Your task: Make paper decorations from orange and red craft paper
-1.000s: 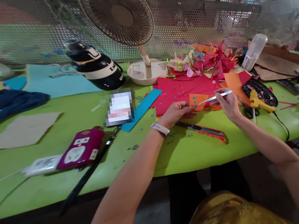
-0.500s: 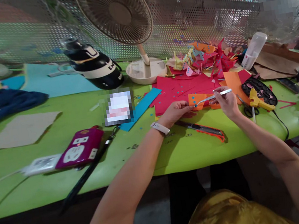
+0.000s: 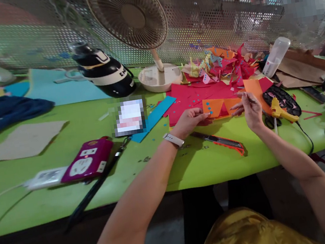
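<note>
My left hand [image 3: 193, 120] pinches the lower left edge of an orange paper piece [image 3: 216, 108] with blue dots along its left side. At the paper's right end is my right hand [image 3: 252, 111], turned up, some fingers stretched toward the paper. A small dark sliver of the tweezers [image 3: 251, 101] shows among its fingers; the rest is hidden. Below the hands lies an orange utility knife [image 3: 225, 142]. Red paper sheets [image 3: 189, 96] spread behind the orange piece.
Right of my hands are a yellow glue gun [image 3: 281, 111], scissors [image 3: 269, 121] and a black tray [image 3: 284, 99]. Behind stand a paper scrap pile [image 3: 233, 62], a plastic bottle [image 3: 276, 56], a fan [image 3: 160, 77] and a dark flask [image 3: 109, 75]. Leftward lie a phone [image 3: 129, 116] and purple power strip [image 3: 87, 159].
My right hand has drawn back to the right and turned up, taking the tweezers off the dotted paper. Its fingers have spread. My left hand keeps its pinch, shifted slightly left.
</note>
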The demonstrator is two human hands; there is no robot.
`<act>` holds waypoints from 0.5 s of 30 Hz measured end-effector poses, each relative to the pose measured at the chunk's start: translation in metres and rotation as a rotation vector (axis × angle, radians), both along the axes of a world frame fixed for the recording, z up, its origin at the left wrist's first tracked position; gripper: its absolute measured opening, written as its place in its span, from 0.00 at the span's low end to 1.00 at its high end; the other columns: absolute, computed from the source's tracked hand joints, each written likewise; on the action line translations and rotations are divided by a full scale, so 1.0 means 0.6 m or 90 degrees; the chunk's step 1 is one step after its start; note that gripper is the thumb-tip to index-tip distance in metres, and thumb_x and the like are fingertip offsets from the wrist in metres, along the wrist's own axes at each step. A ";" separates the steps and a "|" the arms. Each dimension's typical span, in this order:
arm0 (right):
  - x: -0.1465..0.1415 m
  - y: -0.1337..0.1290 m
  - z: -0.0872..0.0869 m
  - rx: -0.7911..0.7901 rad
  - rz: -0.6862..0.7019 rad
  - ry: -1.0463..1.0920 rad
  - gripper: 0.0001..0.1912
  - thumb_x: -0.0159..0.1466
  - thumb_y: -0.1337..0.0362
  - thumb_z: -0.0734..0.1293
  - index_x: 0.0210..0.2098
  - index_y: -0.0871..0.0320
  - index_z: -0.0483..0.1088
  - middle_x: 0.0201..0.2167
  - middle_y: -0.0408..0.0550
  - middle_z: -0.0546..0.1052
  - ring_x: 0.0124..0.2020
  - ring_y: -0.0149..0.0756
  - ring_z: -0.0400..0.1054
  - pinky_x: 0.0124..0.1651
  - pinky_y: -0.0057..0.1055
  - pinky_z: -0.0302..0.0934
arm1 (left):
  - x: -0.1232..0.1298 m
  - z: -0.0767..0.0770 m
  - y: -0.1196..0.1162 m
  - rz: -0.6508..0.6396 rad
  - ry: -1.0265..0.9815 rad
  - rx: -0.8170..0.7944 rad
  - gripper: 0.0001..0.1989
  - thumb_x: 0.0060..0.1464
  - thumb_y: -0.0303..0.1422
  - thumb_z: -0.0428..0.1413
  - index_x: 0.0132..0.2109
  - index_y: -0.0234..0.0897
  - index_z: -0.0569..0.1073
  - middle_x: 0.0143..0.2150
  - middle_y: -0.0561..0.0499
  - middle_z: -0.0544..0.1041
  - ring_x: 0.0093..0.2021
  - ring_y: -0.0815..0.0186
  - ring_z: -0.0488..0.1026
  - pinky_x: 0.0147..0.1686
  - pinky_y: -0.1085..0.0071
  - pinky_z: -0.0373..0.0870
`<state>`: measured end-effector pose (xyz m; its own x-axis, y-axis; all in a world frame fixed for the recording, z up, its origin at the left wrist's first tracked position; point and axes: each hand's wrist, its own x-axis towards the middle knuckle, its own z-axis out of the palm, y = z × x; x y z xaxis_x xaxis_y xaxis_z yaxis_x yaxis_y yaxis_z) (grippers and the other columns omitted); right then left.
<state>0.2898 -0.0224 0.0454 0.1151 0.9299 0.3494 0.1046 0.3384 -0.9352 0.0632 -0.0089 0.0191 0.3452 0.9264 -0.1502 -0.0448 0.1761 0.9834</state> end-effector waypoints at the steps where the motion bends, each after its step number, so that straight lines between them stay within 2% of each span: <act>1: 0.000 -0.001 -0.002 0.012 0.003 -0.016 0.23 0.66 0.41 0.59 0.47 0.52 0.68 0.28 0.44 0.79 0.32 0.38 0.78 0.31 0.31 0.71 | -0.001 0.002 0.000 0.006 -0.006 0.007 0.24 0.40 0.47 0.70 0.35 0.33 0.75 0.31 0.47 0.81 0.30 0.66 0.79 0.42 0.65 0.77; 4: 0.003 0.002 -0.009 0.104 0.003 -0.114 0.18 0.68 0.46 0.61 0.48 0.50 0.68 0.39 0.47 0.81 0.42 0.39 0.78 0.46 0.38 0.71 | -0.002 0.005 -0.002 -0.001 0.004 0.037 0.24 0.40 0.49 0.69 0.34 0.33 0.74 0.31 0.47 0.81 0.32 0.64 0.79 0.42 0.64 0.77; 6: 0.006 0.007 -0.012 0.162 0.009 -0.226 0.16 0.66 0.51 0.64 0.50 0.50 0.69 0.48 0.50 0.79 0.50 0.42 0.75 0.55 0.43 0.66 | 0.000 0.007 -0.005 -0.025 0.030 0.064 0.25 0.40 0.51 0.68 0.33 0.33 0.74 0.32 0.47 0.81 0.33 0.63 0.79 0.41 0.64 0.77; 8: 0.010 0.016 -0.015 0.181 0.022 -0.351 0.16 0.65 0.56 0.66 0.51 0.50 0.70 0.53 0.51 0.77 0.56 0.47 0.70 0.60 0.48 0.61 | 0.003 0.010 -0.008 -0.048 0.048 0.091 0.25 0.41 0.51 0.68 0.36 0.34 0.76 0.34 0.47 0.81 0.34 0.62 0.80 0.41 0.64 0.76; 11: 0.013 0.028 -0.022 0.171 0.035 -0.465 0.16 0.64 0.61 0.66 0.52 0.50 0.71 0.50 0.50 0.79 0.57 0.49 0.68 0.63 0.53 0.55 | 0.008 0.015 -0.015 -0.066 0.052 0.128 0.26 0.42 0.51 0.66 0.39 0.34 0.77 0.39 0.47 0.82 0.38 0.61 0.79 0.43 0.64 0.76; 15: 0.015 0.036 -0.028 0.160 0.033 -0.442 0.15 0.65 0.64 0.63 0.51 0.49 0.72 0.39 0.47 0.81 0.47 0.45 0.74 0.62 0.49 0.57 | 0.008 0.016 -0.018 -0.039 0.064 0.171 0.23 0.45 0.50 0.65 0.39 0.34 0.77 0.39 0.46 0.81 0.38 0.60 0.79 0.44 0.64 0.77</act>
